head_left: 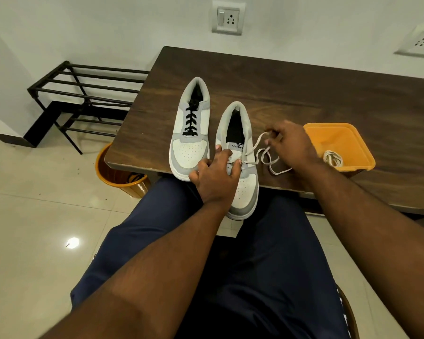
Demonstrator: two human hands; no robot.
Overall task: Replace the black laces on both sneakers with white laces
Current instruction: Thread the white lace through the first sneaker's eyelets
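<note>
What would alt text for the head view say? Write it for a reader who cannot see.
A seated person's right hand pulls a white lace through the nearer sneaker, which the left hand steadies at the wooden table's edge. The other sneaker beside it keeps its black laces; an orange tub at right holds another white lace.

White-grey sneakers (190, 133), left one with black laces (191, 118), right sneaker (240, 152) with white lace (267, 157); orange tray (340, 145), dark woodgrain table (304, 94), orange bin (119, 172), navy trousers (267, 253).
</note>
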